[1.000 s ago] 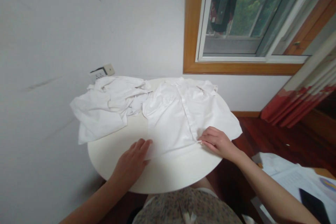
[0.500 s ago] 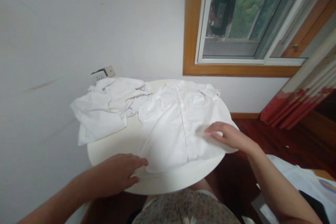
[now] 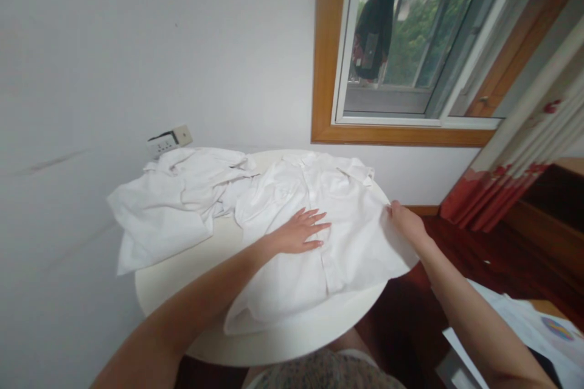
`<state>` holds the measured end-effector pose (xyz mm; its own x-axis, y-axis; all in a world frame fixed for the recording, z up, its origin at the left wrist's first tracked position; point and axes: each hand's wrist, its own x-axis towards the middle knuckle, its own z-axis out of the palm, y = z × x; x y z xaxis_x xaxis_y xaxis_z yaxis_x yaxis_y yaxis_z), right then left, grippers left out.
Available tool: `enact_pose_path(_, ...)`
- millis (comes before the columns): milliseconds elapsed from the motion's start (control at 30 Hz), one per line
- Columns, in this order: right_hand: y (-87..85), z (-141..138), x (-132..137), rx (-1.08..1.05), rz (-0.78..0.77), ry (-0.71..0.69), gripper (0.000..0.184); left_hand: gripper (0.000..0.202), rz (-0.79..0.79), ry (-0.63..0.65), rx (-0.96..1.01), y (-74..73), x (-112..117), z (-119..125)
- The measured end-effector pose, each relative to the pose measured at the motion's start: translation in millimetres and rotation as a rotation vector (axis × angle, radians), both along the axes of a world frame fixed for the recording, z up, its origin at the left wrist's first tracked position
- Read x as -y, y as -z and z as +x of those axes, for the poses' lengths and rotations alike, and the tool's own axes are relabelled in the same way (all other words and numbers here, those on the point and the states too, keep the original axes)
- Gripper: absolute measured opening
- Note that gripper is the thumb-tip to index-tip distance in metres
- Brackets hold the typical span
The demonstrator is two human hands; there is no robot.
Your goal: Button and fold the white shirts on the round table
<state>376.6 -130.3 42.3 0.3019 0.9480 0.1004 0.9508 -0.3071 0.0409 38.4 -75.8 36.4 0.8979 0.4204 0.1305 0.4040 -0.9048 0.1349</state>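
Observation:
A white short-sleeved shirt [image 3: 351,231] lies spread front side up on a round white table [image 3: 182,276], its collar toward the wall. My left hand [image 3: 301,232] rests flat on the shirt's middle near the button strip, fingers spread. At the shirt's right edge, my right hand [image 3: 406,222] has its fingers closed on the fabric, which is pulled slightly taut there. The shirt's lower left corner bulges loosely near the table's front rim. Crumpled white clothing [image 3: 168,200] is heaped at the table's left side, hanging partly past the edge.
Behind the table is a white wall with a power socket [image 3: 164,143]. A wood-framed window [image 3: 392,134] is at the upper right, beside a red and cream curtain [image 3: 497,176]. Papers [image 3: 515,310] lie low at the right, above the dark red floor.
My left hand has moved from the shirt's lower left corner up and right onto its middle. My right hand has moved outward to the right edge and closed on the fabric.

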Motion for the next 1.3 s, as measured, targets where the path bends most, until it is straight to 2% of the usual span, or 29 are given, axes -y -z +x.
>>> enact_pose_path(133, -6.6, 11.6, 11.5, 0.012, 0.044, 0.023, 0.042, 0.058, -0.059, -0.074, -0.005, 14.2, 8.8, 2.4)
enact_pose_path(300, -1.2, 27.3, 28.1, 0.001, -0.150, 0.066, 0.037, 0.069, -0.056, -0.211, 0.019, 19.3, 19.2, 2.4)
enact_pose_path(333, -2.7, 26.0, 29.0, 0.033, -0.150, 0.087, 0.035, 0.069, -0.059, -0.227, 0.011, 20.2, 21.0, 3.6)
enact_pose_path(433, -17.8, 8.8, 17.8, 0.166, 0.015, 0.059, 0.034, 0.067, -0.063, -0.240, -0.004, 22.9, 26.3, 9.3)
enact_pose_path(467, -24.7, -1.5, 8.5, 0.184, 0.080, -0.011, 0.035, 0.067, -0.062, -0.243, -0.004, 23.6, 28.4, 11.4)
enact_pose_path(567, -36.8, -42.9, -32.2, 0.055, 0.065, -0.358, 0.036, 0.068, -0.056, -0.254, -0.003, 24.4, 36.7, 16.2)
enact_pose_path(633, -30.8, -74.7, -61.9, -0.054, 0.009, -0.702, 0.037, 0.068, -0.052, -0.258, -0.005, 24.1, 43.7, 17.0)
enact_pose_path(667, -23.6, -90.2, -74.6, -0.089, -0.031, -0.835, 0.038, 0.068, -0.051, -0.259, -0.006, 23.8, 47.2, 16.6)
enact_pose_path(700, -14.6, -104.7, -84.9, -0.112, -0.050, -0.892, 0.040, 0.068, -0.051, -0.261, -0.008, 23.5, 50.6, 15.7)
enact_pose_path(767, 4.9, -128.3, -97.2, -0.128, -0.055, -0.831, 0.050, 0.069, -0.054, -0.267, -0.011, 22.7, 57.0, 12.6)
enact_pose_path(867, 25.3, -147.1, -97.0, -0.134, -0.062, -0.758, 0.059, 0.070, -0.053, -0.276, -0.006, 21.8, 67.1, 6.4)
enact_pose_path(967, 30.3, -151.0, -84.9, -0.136, -0.066, -0.784, 0.063, 0.075, -0.060, -0.266, 0.000, 19.0, 79.9, 1.8)
enact_pose_path(1067, 30.6, -151.5, -71.1, -0.140, -0.050, -0.765, 0.067, 0.079, -0.062, -0.264, 0.023, 8.8, 86.1, 0.3)
enact_pose_path(1167, 32.9, -153.6, -61.2, -0.117, -0.061, -0.744, 0.066, 0.054, -0.017, -0.328, 0.088, -9.8, 68.5, 1.2)
enact_pose_path(1233, 34.7, -155.7, -56.9, -0.112, -0.054, -0.734, 0.065, 0.038, 0.066, -0.420, 0.112, -20.3, 41.2, 2.6)
enact_pose_path(1300, 35.5, -157.8, -53.6, -0.122, -0.037, -0.723, 0.064, 0.036, 0.177, -0.483, 0.141, -22.8, 7.2, 4.4)
